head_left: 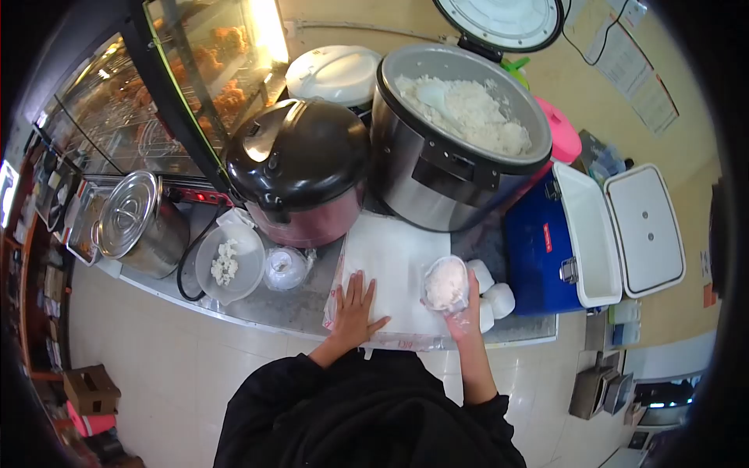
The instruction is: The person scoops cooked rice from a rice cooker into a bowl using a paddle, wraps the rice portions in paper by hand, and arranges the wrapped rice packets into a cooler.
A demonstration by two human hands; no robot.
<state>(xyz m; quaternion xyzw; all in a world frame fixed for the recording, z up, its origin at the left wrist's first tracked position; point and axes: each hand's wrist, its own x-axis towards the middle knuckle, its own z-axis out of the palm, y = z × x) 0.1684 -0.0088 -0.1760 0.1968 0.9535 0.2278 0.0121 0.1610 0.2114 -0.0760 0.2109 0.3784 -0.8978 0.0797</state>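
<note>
My left hand (355, 310) lies flat with fingers spread on a stack of white paper sheets (386, 253) at the counter's front edge. In my right hand (466, 313) is a small cup of rice (446, 283), tilted so its filled top faces me. Some clear plastic shows around the cup and at my fingers. Right beside that hand sit several white rounded lumps (499, 299), perhaps wrapped rice. Behind the paper stands a large rice cooker (437, 183), its lid up, full of cooked rice (476, 109) with a pale paddle (437, 100) stuck in it.
A closed black-lidded rice cooker (300, 164), a bowl with some rice (246, 253) and a wrapped white round item (285, 268) stand on the left. Farther left are a lidded steel pot (160, 234) and a lit glass food cabinet (203, 86). An open blue cooler (546, 249) stands right.
</note>
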